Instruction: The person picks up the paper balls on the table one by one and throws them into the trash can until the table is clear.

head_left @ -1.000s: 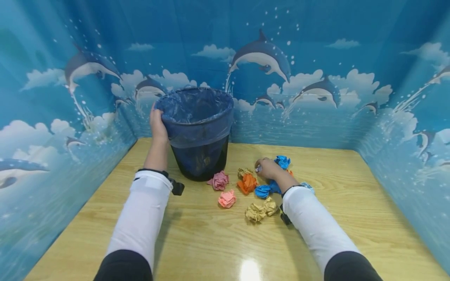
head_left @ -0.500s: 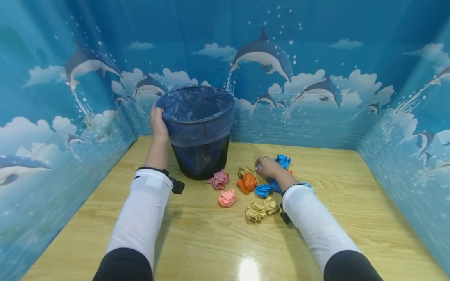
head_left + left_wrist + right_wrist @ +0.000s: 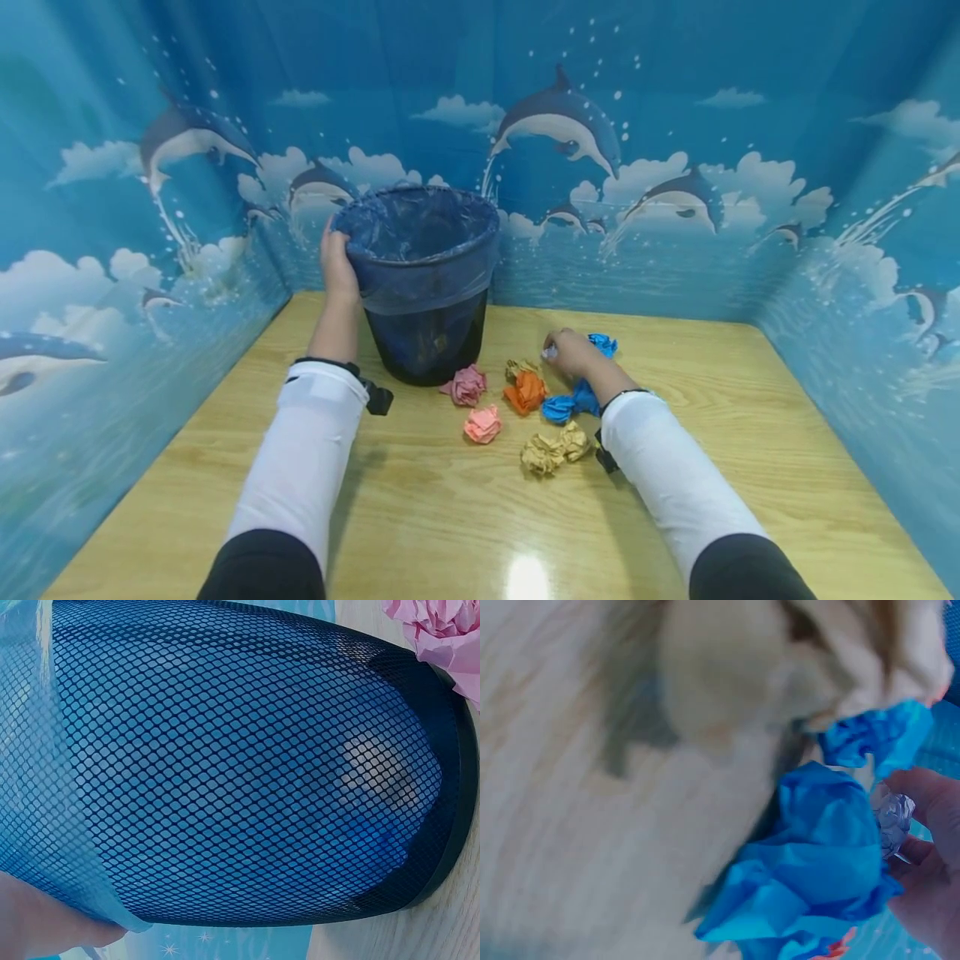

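A black mesh wastebasket with a translucent blue liner stands upright at the left back of the table. My left hand grips its rim from the left side; the left wrist view shows part of that hand against the liner. Through the mesh, a pale blurred lump shows near the bottom. My right hand pinches a small silver foil ball between thumb and fingers, right of the basket. Crumpled blue paper lies close beside that hand.
Several crumpled papers lie on the wooden table: dusky pink, light pink, orange, yellow-brown and blue. Blue dolphin-print curtains enclose the back and sides.
My right hand, with the foil ball, has shifted very slightly away from me. The orange scrap beside its wrist no longer shows. My left hand and the wastebasket stay put.
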The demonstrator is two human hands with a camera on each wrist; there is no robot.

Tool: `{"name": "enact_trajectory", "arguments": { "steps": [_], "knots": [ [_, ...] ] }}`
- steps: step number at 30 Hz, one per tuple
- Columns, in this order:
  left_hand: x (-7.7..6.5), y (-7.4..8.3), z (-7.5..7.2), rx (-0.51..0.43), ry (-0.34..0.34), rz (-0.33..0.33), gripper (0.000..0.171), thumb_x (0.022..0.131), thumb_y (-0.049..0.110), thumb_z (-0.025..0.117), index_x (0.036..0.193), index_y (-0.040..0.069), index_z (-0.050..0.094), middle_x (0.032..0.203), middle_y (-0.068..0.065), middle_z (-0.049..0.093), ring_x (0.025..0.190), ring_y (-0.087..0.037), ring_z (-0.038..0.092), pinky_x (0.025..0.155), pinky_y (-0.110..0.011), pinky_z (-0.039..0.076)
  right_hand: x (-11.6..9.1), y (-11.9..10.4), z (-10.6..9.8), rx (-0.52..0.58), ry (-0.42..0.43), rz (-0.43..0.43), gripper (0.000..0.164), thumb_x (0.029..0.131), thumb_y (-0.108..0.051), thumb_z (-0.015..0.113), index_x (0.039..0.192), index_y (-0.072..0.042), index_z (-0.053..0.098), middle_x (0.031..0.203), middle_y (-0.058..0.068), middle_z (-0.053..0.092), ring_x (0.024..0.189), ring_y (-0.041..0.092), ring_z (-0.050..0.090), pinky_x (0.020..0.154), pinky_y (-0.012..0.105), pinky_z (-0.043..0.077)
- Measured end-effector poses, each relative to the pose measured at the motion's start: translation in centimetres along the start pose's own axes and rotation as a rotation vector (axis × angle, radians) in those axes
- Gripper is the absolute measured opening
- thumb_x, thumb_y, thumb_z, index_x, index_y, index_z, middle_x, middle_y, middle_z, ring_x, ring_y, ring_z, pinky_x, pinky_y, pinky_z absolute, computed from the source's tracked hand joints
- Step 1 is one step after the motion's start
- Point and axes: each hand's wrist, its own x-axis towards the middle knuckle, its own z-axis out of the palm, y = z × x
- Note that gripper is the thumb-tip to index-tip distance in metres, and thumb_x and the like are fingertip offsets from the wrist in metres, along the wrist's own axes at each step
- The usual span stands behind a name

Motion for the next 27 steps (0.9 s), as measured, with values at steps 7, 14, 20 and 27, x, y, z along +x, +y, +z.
{"name": "enact_trajectory", "arguments": {
  "steps": [7, 14, 20, 27],
  "knots": [
    [0.0, -0.1, 0.0, 0.003, 0.008, -0.002, 0.061, 0.094, 0.026, 0.032, 0.155, 0.029, 0.022, 0.163, 0.006, 0.013, 0.149, -0.012, 0.015, 0.114, -0.030, 0.022, 0.5, -0.3, -0.8, -0.023, 0.010, -0.005, 0.030, 0.096, -0.015, 0.054, 0.122, 0.000, 0.059, 0.125, 0.025, 0.054, 0.112, 0.037, 0.055, 0.093, 0.048, 0.046],
    [0.1, -0.1, 0.1, -0.004, 0.007, 0.002, 0.061, 0.095, 0.027, 0.032, 0.155, 0.029, 0.022, 0.163, 0.007, 0.012, 0.149, -0.012, 0.014, 0.113, -0.031, 0.023, 0.8, -0.7, -2.1, -0.054, 0.026, -0.022, 0.031, 0.096, -0.015, 0.054, 0.122, 0.001, 0.058, 0.124, 0.026, 0.055, 0.112, 0.038, 0.056, 0.094, 0.048, 0.046],
    [0.1, -0.2, 0.1, -0.003, 0.006, -0.005, 0.061, 0.095, 0.028, 0.032, 0.155, 0.030, 0.021, 0.163, 0.007, 0.012, 0.149, -0.012, 0.014, 0.114, -0.032, 0.023, 0.7, -1.2, -3.1, -0.045, 0.044, -0.033, 0.032, 0.096, -0.014, 0.052, 0.123, 0.002, 0.058, 0.121, 0.023, 0.060, 0.113, 0.037, 0.056, 0.094, 0.049, 0.046],
    [0.1, -0.2, 0.1, -0.009, -0.010, 0.008, 0.062, 0.095, 0.029, 0.031, 0.156, 0.029, 0.018, 0.163, 0.007, 0.009, 0.149, -0.012, 0.012, 0.117, -0.032, 0.019, 1.0, -1.8, -4.5, -0.091, 0.080, -0.052, 0.030, 0.095, -0.015, 0.057, 0.119, 0.003, 0.060, 0.118, 0.025, 0.059, 0.111, 0.039, 0.056, 0.094, 0.049, 0.046]
  ]
}}
